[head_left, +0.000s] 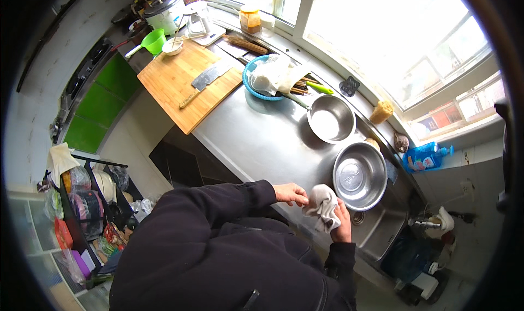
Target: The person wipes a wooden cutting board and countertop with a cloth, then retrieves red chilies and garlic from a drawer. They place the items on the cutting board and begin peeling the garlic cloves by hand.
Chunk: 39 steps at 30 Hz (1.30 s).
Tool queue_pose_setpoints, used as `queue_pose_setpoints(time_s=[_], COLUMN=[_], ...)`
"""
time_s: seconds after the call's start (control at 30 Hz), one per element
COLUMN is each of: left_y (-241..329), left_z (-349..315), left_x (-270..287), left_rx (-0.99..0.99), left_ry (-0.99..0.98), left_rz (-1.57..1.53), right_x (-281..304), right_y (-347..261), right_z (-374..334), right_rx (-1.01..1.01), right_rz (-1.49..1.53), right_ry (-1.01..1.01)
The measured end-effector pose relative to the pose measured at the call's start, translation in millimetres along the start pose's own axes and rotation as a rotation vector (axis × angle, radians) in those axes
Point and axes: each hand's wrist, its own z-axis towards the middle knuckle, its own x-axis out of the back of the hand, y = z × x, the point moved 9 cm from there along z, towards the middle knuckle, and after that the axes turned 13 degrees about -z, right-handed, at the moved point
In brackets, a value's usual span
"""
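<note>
A crumpled off-white cloth (323, 208) is bunched in front of my body, over the front edge of the steel counter. My right hand (342, 223) grips it from the right, fingers wrapped into its folds. On the other side, my left hand (291, 193) is closed, with its fingertips pinched at the cloth's left edge. Folds hide part of the right fingers. Just beyond the hands stands a wide steel basin (360, 175), overlapping the sink (382, 234). Behind it is a smaller steel pot (331, 119) with a long handle.
On the left of the steel counter (245, 142) lies a wooden cutting board (164, 84) with a cleaver (210, 76). A blue basket (251, 87) holds cloth and utensils. A blue soap bottle (426, 156) stands by the window, near the faucet (428, 222). A loaded rack (87, 202) is at left.
</note>
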Motion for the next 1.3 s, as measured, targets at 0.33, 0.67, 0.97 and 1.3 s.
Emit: queue_pose_setpoints(time_s=[0.33, 0.67, 0.97, 1.3], left_y=[-15.8, 8.3, -24.8, -38.7], left_z=[-96.5, -90.4, -154.5, -169.1], left_x=[96.0, 105.2, 184.1, 208.8], left_rx=[0.066, 0.025, 0.019, -0.022], left_ry=[0.103, 0.104, 0.494, 0.581], left_rz=[-0.019, 0.005, -0.055, -0.106], right_x=[-25.7, -108.8, -162.6, 14.9], right_y=[6.3, 17.6, 54.3, 65.2], right_z=[-8.2, 43.8, 166.9, 56.7], right_rx=[-0.061, -0.025, 0.067, -0.136], right_rz=[0.065, 0.296, -1.045, -1.388], right_ry=[0.236, 0.154, 0.196, 0.406])
